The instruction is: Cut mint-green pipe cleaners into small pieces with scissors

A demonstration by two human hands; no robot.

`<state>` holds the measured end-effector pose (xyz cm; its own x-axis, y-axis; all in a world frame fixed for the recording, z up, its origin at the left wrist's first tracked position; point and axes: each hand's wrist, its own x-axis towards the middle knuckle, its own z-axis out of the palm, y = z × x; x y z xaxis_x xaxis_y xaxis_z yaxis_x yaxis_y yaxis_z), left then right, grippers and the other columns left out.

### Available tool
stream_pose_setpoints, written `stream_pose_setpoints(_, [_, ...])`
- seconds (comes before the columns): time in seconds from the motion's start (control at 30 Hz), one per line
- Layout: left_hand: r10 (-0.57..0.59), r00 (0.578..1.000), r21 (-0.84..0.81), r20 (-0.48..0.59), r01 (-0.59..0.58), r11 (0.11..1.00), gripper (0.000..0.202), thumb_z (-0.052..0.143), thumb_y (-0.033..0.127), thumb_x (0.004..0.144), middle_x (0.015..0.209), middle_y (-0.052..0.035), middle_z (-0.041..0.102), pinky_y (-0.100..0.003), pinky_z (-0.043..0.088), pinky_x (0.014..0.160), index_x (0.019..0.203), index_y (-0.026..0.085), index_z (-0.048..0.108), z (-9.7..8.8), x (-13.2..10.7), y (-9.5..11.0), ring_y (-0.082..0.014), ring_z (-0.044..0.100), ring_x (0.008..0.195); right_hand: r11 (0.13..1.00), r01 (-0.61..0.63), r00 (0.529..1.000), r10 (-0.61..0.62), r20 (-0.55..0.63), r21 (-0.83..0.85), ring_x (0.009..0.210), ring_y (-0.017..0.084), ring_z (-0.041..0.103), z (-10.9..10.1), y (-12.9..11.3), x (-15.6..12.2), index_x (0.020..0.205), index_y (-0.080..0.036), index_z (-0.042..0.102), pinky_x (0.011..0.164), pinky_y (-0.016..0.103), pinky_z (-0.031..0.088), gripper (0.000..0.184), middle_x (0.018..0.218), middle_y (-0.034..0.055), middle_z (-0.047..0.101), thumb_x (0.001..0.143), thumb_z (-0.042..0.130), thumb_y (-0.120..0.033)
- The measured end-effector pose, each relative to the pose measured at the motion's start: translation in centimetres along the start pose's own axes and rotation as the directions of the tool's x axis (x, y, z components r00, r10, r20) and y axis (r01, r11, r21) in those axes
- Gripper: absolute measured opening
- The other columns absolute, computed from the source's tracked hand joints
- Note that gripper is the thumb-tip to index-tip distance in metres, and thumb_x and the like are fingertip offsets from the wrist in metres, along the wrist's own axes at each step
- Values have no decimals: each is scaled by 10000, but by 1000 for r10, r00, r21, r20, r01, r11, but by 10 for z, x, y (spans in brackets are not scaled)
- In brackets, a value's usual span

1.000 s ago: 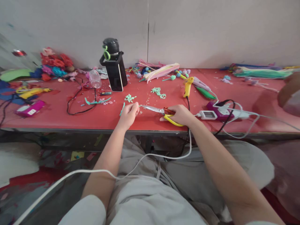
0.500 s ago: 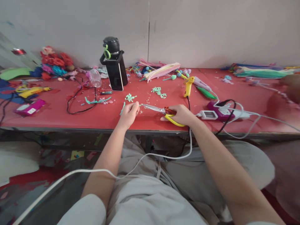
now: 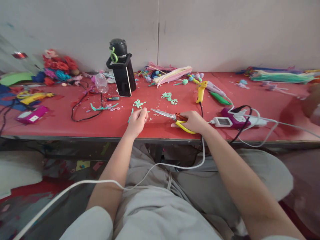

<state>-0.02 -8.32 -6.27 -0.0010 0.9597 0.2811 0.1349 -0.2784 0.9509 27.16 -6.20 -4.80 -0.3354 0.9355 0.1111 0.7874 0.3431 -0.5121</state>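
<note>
My left hand (image 3: 137,121) rests on the red table (image 3: 105,125) with fingers pinched on a short teal pipe cleaner piece (image 3: 131,115). My right hand (image 3: 193,122) grips yellow-handled scissors (image 3: 172,118); their blades point left toward my left fingertips, a small gap apart. Small teal cut bits (image 3: 138,104) lie just beyond my left hand, and more teal bits (image 3: 169,97) sit further back.
A black bottle with a phone (image 3: 122,71) stands at the back. A yellow glue gun (image 3: 200,90), a purple power strip with cables (image 3: 237,120), pipe cleaner bundles (image 3: 172,75), paper flowers (image 3: 58,68) and a pink box (image 3: 31,115) lie around. Another person's hand (image 3: 311,100) shows at far right.
The scissors' blades drew slightly back from my left fingertips. The other person's hand at the far right shifted. My hands stayed nearly in place.
</note>
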Motion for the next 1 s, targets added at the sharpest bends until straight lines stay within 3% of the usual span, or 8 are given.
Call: stream_pose_setpoints(1.0, [4,999,28,32,-5,1000,539,514,549,997,549,46,292,-304,192,515,601,220,354,-1,-2,0,-104,271,491,1000,20,999,-20,38,1,639,142,362,-2,0,-2,639,-229,424,596,319,258,751,627,-23,407,608,651,-944])
